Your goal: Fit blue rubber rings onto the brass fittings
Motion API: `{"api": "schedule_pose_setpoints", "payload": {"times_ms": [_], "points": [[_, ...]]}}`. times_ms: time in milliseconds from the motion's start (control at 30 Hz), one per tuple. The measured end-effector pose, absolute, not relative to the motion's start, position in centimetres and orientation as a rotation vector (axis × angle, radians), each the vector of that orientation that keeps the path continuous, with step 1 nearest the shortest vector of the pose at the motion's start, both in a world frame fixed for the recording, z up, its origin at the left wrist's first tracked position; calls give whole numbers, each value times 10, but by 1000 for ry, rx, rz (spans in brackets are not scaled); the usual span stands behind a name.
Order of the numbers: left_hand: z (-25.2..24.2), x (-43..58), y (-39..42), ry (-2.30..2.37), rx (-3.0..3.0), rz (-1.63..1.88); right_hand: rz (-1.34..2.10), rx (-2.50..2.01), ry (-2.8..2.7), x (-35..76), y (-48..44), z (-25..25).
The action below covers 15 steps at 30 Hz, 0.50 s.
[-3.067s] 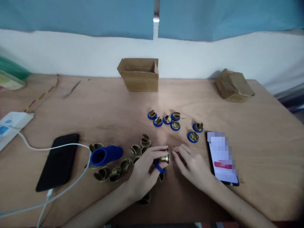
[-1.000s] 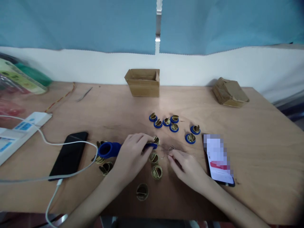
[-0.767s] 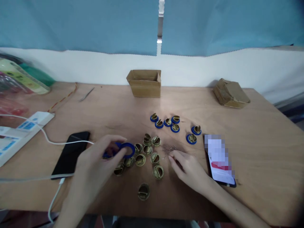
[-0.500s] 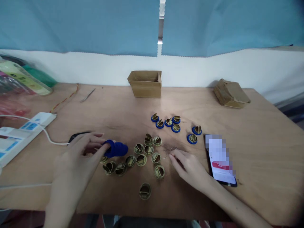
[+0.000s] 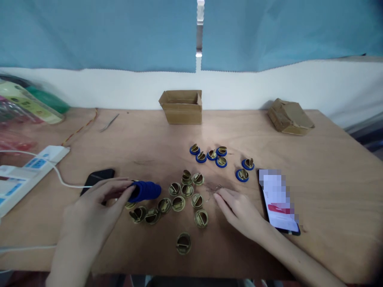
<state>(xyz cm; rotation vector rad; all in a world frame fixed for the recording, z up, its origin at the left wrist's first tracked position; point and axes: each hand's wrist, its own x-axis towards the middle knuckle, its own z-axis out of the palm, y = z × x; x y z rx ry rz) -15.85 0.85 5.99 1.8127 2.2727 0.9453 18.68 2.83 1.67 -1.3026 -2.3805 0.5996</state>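
My left hand (image 5: 103, 203) grips a stack of blue round pieces (image 5: 146, 191) between thumb and fingers, lying sideways just above the table. Below and right of the stack lie several brass-coloured round brooch backs (image 5: 178, 203) with pin bars, loosely grouped; one brooch back (image 5: 183, 243) sits apart near the front edge. My right hand (image 5: 239, 209) rests on the table right of this group. Its thumb and forefinger are pinched at thin dark wiry strands (image 5: 218, 187), too fine to identify. Beyond it are several brooch backs set on blue discs (image 5: 221, 161).
A phone (image 5: 278, 199) with a lit screen lies by my right forearm. At the back stand an open cardboard box (image 5: 184, 113) and a crumpled box (image 5: 290, 117). On the left are a power strip (image 5: 32, 171), a dark device (image 5: 100, 177) with a white cable, and tweezers (image 5: 109, 122).
My left hand has drawn slightly left and down, uncovering more of the dark device, still gripping the blue stack. My right hand stays in its pinch. The view has shifted slightly.
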Motion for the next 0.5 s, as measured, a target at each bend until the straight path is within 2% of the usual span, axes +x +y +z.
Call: {"api": "schedule_pose_setpoints", "payload": {"times_ms": [500], "points": [[75,-140,11,2343,1789,957,587,-1365,-2365,189,31,13]]}}
